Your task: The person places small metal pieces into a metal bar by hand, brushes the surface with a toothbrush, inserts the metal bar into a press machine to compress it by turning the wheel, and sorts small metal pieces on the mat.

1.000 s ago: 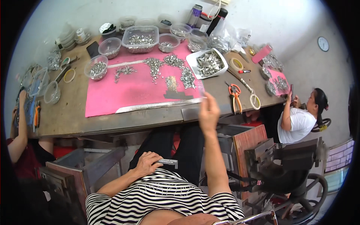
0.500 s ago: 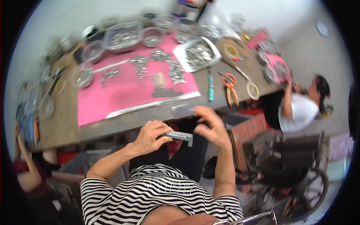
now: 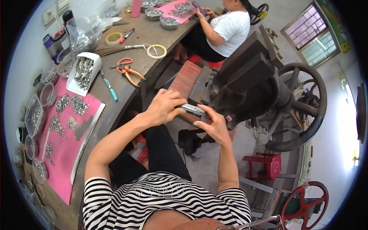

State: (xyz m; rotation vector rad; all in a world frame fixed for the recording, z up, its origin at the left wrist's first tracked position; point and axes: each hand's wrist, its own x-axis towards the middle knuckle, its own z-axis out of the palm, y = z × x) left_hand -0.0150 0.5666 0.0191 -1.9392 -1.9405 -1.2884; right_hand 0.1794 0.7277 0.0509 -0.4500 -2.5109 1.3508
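Observation:
Between my two hands is a narrow dark grey metal bar [image 3: 193, 109] with a row of small shiny bits along its top. My left hand [image 3: 165, 107] pinches one end between thumb and fingers. On the other end, my right hand [image 3: 214, 123] closes with its thumb below and fingers on top. The bar is held up in the air, in front of a heavy black hand press [image 3: 249, 86] with a large wheel [image 3: 320, 115]. A wooden-topped bench piece [image 3: 186, 78] stands just beyond my hands.
The worktable [image 3: 126, 96] on the left carries a pink sheet [image 3: 61, 168] with small metal parts, a white scoop [image 3: 78, 91], orange-handled pliers [image 3: 128, 73] and a teal-handled tool [image 3: 109, 87]. A co-worker [image 3: 230, 28] sits at the far end. A red stool [image 3: 268, 166] stands at right.
My view has turned right, from the table toward the press. My right hand, free of the bar before, now grips its end. The bar is still in my left hand.

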